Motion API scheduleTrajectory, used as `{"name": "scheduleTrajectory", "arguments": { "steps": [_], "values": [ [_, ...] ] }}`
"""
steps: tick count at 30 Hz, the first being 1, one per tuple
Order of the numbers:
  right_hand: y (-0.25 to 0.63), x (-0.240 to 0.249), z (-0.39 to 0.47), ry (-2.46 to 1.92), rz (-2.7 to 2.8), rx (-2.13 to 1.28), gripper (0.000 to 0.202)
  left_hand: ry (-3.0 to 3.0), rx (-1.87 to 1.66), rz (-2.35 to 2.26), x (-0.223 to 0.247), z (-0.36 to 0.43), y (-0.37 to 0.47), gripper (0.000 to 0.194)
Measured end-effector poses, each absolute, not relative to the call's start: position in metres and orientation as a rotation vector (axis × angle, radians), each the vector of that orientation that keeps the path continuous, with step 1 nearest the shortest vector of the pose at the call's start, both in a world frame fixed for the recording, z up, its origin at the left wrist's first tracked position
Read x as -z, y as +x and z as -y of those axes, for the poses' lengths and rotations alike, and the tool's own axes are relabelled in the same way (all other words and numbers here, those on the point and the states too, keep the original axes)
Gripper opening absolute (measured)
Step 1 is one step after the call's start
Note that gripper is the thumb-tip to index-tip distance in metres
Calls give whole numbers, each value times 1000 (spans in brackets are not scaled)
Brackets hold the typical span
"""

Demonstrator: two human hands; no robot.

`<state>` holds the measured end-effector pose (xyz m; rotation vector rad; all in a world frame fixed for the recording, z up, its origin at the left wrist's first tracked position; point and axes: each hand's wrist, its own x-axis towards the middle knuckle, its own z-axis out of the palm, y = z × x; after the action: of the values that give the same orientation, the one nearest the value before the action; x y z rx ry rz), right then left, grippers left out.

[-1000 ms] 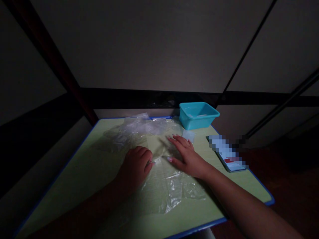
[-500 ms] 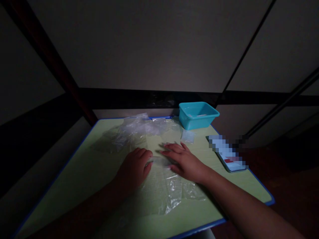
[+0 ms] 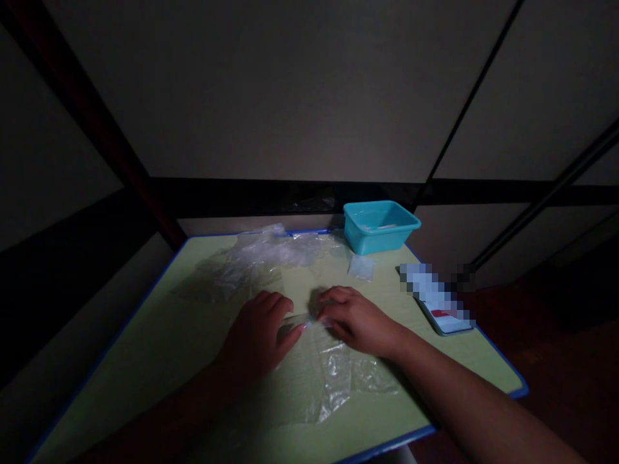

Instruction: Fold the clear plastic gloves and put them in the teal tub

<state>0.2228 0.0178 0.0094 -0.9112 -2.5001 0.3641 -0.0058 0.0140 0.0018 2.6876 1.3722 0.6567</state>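
Note:
A clear plastic bag (image 3: 334,380) lies spread on the table in front of me, its far edge folded into a narrow strip. My left hand (image 3: 258,332) is at the left end of that strip, fingers curled over it and thumb pressed along its near side. At the strip's right part, my right hand (image 3: 355,322) has its fingers bent towards the thumb, pinching the plastic. Beyond both hands lies a heap of crumpled clear plastic bags (image 3: 261,258). A small folded plastic packet (image 3: 362,267) rests past my right hand.
A turquoise plastic basket (image 3: 382,240) stands at the table's far right corner, with something pale inside. A phone (image 3: 447,312), partly pixelated, lies along the right edge. The light-green table (image 3: 159,361) has a blue rim and stands against dark cabinet panels.
My right hand's outstretched fingers have curled in onto the folded strip. My left thumb has reached further right along it. The view has shifted slightly.

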Motion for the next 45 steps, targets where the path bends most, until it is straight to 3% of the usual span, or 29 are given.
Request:
{"name": "scheduleTrajectory", "arguments": {
  "steps": [4,12,23,30,33,38,45],
  "values": [
    [222,-8,-18,-935,2537,-339,17,2411,-920,-1296,-4,-12,-7,21],
    [224,-16,-13,-954,2560,-344,40,1819,-1063,-1266,-5,-12,-3,51],
    [220,-13,-11,-870,2644,-389,14,1665,-1028,-1282,-7,-12,2,50],
    [218,-8,-15,-904,2639,-372,12,1654,-1047,-1282,-1,-22,-4,48],
    [218,-12,-11,-914,2583,-387,30,1632,-1090,-1271,4,-25,-7,46],
    [214,-10,0,-867,2718,-536,79,1592,-1247,-1171,13,-25,-10,48],
    [212,0,7,-993,2824,-731,89,1586,-1104,-977,39,-26,-3,60]
  ]
}}
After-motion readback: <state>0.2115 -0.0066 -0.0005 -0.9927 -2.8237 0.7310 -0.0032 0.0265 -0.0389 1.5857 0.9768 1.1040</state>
